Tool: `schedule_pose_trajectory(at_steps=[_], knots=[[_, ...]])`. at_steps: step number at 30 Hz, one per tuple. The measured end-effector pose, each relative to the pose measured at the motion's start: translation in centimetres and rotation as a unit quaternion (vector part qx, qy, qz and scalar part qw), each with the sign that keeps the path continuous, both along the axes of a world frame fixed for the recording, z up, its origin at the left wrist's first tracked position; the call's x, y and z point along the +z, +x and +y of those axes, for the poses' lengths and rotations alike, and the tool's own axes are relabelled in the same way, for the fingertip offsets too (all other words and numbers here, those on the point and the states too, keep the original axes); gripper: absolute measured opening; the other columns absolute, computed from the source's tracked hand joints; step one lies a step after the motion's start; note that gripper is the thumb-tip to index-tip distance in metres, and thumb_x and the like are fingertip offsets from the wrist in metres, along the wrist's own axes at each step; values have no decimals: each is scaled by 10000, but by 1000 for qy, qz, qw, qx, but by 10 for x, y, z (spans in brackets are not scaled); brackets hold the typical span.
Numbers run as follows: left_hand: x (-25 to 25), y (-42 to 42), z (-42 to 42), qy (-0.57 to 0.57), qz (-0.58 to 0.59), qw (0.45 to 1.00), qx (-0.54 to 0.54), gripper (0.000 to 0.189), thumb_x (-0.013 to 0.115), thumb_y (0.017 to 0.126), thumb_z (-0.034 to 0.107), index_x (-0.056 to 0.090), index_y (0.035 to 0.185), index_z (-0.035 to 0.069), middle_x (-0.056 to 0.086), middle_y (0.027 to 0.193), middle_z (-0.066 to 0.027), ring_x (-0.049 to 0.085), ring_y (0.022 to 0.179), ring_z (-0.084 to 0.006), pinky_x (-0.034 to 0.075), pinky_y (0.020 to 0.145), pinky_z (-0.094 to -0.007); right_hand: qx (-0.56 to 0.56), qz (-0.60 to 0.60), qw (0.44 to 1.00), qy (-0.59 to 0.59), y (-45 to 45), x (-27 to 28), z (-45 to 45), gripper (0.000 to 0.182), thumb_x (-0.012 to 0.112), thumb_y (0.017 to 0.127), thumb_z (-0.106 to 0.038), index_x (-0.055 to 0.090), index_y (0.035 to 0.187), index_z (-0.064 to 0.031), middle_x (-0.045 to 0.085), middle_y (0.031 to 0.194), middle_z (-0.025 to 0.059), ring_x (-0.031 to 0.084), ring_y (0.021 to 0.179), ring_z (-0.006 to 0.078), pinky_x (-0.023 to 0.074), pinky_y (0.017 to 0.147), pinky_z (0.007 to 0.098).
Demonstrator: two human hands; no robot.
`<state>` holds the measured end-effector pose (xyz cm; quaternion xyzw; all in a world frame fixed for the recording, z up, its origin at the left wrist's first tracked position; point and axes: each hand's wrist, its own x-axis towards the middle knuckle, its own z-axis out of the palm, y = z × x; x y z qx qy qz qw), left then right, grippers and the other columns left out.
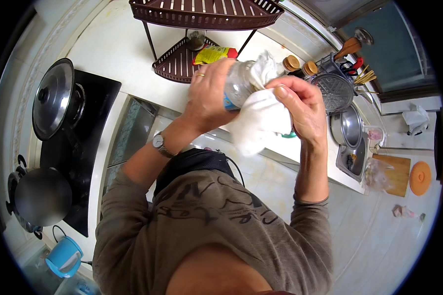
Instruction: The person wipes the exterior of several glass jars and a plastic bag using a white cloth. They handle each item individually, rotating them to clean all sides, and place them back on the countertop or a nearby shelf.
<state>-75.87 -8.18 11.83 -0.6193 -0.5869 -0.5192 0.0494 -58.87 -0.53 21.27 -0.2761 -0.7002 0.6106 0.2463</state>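
My left hand (211,97) is closed round a clear jar (240,83) that lies tilted on its side, its mouth towards the right. A strip of blue label shows beside my palm. My right hand (299,107) pinches a white cloth (264,118) between thumb and fingers at the mouth of the jar. One end of the cloth stands up past the rim, and the rest hangs below, blurred. Whether any cloth is inside the jar I cannot tell.
A brown corner rack (206,20) holds a yellow and red packet (216,54) and a small jar. Cork-topped jars (291,63), a utensil holder, a metal pot (347,127) and a sink (352,158) are at right. On the left stands a black stove (92,110) with a lidded pan (55,99).
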Motion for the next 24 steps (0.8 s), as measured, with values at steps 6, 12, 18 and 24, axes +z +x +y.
schedule_pose_trajectory(at_steps=[6,12,18,24], knots=[[1,-3,-7,-25,-57,998,6,868,830,544,176,369,1258,1,495,1164,-169,527,1066,-289,435,900,-365,4,162,986,-30,26,-35,3,285,615,850,-63,606,1125,9,603,1105,75,541,1026,129,410,901,252],[-3,-1,-9,-60,-128,990,-11,870,814,559,151,342,1273,-10,493,1168,-155,526,1075,-242,435,912,-345,-14,249,958,-143,31,-44,-6,596,571,833,8,337,1380,-24,511,1276,143,527,1130,209,404,978,324],[-10,9,-7,-54,-208,975,-60,893,844,522,203,368,1244,-18,516,1125,-174,538,1040,-301,439,889,-369,-213,252,938,-105,26,-41,6,288,529,902,-119,482,1172,-28,589,1088,152,633,902,225,557,742,309],[-12,22,0,-19,-197,979,-57,996,888,498,303,339,1259,-30,510,1148,-192,539,1049,-310,436,892,-370,-205,144,965,74,-13,-66,-29,394,678,794,-70,545,1162,-28,574,1010,45,554,874,132,444,782,228]])
